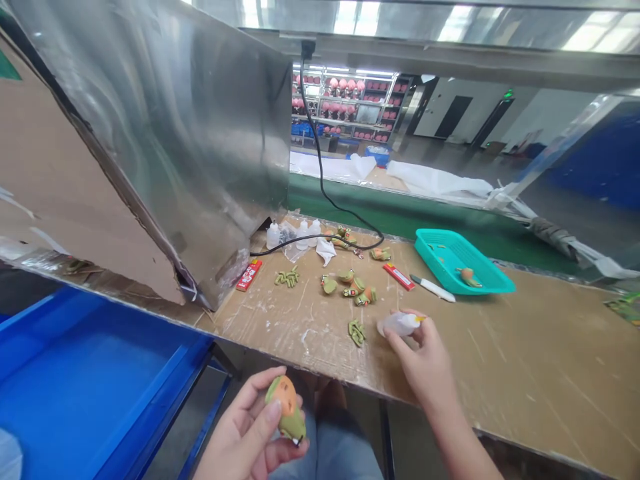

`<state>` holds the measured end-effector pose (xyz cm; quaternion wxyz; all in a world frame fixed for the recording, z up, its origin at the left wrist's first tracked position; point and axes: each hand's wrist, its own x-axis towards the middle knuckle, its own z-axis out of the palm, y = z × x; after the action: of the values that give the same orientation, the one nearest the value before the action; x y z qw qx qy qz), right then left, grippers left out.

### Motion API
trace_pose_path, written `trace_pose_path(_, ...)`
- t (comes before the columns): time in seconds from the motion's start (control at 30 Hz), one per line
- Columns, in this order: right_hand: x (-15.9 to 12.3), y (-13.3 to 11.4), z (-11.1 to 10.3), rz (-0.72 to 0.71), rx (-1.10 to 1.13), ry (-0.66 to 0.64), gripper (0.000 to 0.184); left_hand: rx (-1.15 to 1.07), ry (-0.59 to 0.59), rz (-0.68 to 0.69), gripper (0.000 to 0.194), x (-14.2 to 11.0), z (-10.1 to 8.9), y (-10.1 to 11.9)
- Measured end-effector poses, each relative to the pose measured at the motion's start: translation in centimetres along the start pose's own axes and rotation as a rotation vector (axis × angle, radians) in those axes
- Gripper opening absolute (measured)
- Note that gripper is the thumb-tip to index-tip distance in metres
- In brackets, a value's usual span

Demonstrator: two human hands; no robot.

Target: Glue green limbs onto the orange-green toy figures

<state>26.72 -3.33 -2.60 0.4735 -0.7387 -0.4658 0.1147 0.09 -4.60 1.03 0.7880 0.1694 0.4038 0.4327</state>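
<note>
My left hand (pixel 253 427) holds a small green and orange figurine (pixel 286 403) just in front of the table's near edge. Its orange side, with small dark holes, faces up. Over the cardboard-covered tabletop, my right hand (pixel 425 353) is closed around a white squeeze bottle (pixel 399 325) with a yellow tip, tilted on its side. Left of that bottle lies a little pile of green parts (pixel 357 333). Several similar figurines (pixel 354 291) are grouped farther back, and another pile of thin green pieces (pixel 287 277) is to their left.
A turquoise basket (pixel 493 283) with a figurine inside stands at the back right, beside a white-handled knife (pixel 436 289). Red packets (pixel 399 276) lie nearby. Clear bottles (pixel 273 235) and a black cable (pixel 345 208) are at the back. A metal panel (pixel 200 133) rises on the left above a blue bin (pixel 100 393).
</note>
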Motion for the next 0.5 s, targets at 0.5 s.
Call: trace_pose_path(0.5, -3.1, -0.4, 4.7, -0.244, -0.333, -0.112, 0.031, 0.031, -0.01, 0.009, 0.036, 0.8, 0.5, 0.1)
